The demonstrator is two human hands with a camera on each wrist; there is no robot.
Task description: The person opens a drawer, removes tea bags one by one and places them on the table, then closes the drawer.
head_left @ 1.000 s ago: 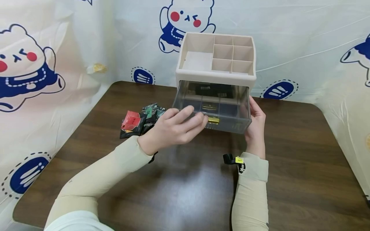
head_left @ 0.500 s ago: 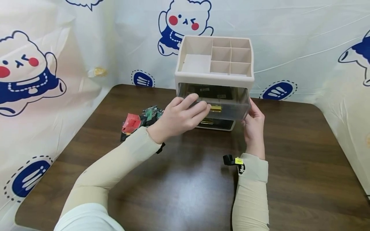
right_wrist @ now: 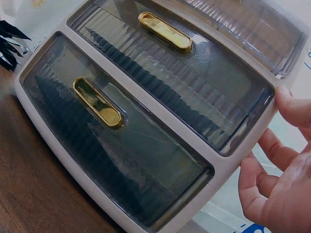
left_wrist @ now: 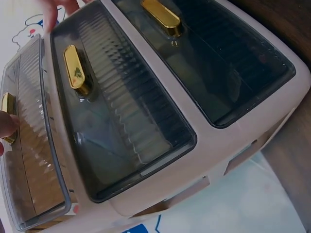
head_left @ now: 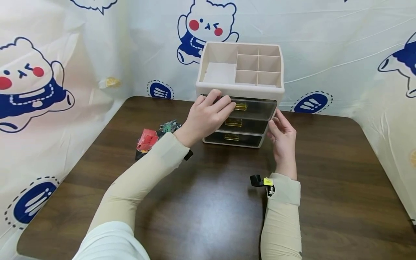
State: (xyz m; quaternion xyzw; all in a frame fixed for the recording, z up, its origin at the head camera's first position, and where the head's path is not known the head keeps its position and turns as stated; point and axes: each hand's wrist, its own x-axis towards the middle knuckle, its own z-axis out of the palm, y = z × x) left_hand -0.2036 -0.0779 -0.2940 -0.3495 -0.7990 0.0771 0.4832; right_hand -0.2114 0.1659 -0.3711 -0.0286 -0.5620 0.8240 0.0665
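A cream desktop organizer with three smoky transparent drawers stands at the back of the table. Its top drawer juts out a little, while the middle drawer and bottom drawer sit flush. My left hand touches the front of the top drawer, its fingertips by the gold handle; in the left wrist view a fingertip overlaps that handle. On the other side, my right hand rests against the organizer's right side, with the thumb near the front edge.
Small packets lie left of the organizer, a red one and a green and black one, partly behind the left forearm. The organizer's open top has several compartments. A printed curtain hangs behind the brown table.
My left hand has pushed the top drawer back from far out to nearly in, uncovering the lower drawers. The right hand has stayed at the organizer's side.
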